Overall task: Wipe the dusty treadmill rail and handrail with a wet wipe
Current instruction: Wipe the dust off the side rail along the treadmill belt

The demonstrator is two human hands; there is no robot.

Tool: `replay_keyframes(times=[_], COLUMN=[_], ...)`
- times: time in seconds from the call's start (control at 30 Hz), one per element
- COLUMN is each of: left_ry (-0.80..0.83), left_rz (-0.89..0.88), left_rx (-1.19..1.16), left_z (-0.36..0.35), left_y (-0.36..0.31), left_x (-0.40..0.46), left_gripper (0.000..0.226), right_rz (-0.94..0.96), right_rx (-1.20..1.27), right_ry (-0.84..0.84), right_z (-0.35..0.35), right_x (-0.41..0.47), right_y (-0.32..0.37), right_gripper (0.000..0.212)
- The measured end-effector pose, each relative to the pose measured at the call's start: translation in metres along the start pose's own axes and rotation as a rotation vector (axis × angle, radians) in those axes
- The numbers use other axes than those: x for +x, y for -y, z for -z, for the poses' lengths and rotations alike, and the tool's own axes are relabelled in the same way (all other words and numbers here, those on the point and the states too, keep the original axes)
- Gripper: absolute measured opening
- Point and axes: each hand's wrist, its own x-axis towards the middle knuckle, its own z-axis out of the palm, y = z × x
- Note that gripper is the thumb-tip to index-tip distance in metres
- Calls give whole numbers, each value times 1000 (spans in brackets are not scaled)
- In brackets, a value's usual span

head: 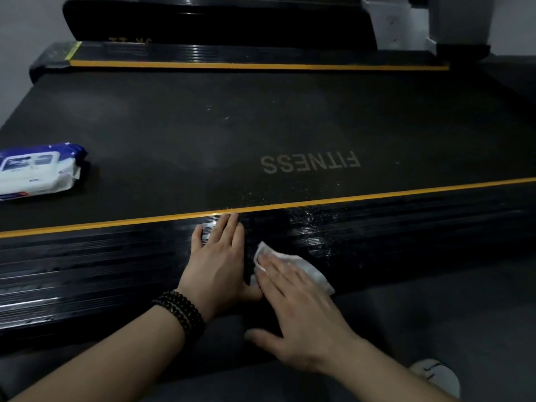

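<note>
The right hand (293, 303) lies flat with straight fingers pressing a crumpled white wet wipe (301, 265) onto the glossy black ribbed treadmill side rail (116, 268). Just beside it, the left hand (219, 262), fingers straight and together, rests palm-down on the same rail, a dark beaded bracelet (181, 311) on its wrist. The rail's long axis runs left to right across the view, rising slightly to the right, edged by a yellow stripe (377, 195). Right of the wipe the rail looks wet and shiny. Beyond lies the dark running belt (174, 134), printed FITNESS, carrying a blue-and-white wipe packet (37, 171) at far left.
</note>
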Motion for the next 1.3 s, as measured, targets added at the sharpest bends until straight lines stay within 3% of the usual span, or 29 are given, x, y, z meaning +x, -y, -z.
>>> replay_keyframes(times=[0.23, 0.43, 0.53, 0.73, 0.83, 0.97, 1.1, 1.2, 1.3], left_ry=[28, -6, 13, 29, 41, 62, 20, -3, 9], left_rz=[10, 4, 12, 6, -3, 15, 28, 19, 23], left_rx=[22, -1, 10, 41, 53, 46, 22, 41, 65], left_z=[1, -1, 0, 0, 0, 1, 3, 1, -1], left_y=[-1, 0, 0, 0, 0, -9, -23, -31, -32], left_x=[1, 1, 1, 3, 4, 5, 8, 9, 10], left_gripper=[137, 131, 138, 141, 137, 131, 133, 137, 137], right_rz=[-79, 22, -31, -41, 3, 34, -43, -158, -218], right_rx=[-17, -8, -53, 32, 138, 191, 110, 44, -53], right_ry=[-56, -3, -59, 24, -62, -386, -560, -509, -302], right_z=[7, 0, 4, 3, 4, 15, 20, 16, 4], right_x=[13, -3, -2, 11, 0, -21, -39, -43, -38], right_y=[-7, -9, -19, -12, -19, -24, -42, -58, -62], right_gripper=[94, 90, 85, 97, 93, 78, 67, 68, 87])
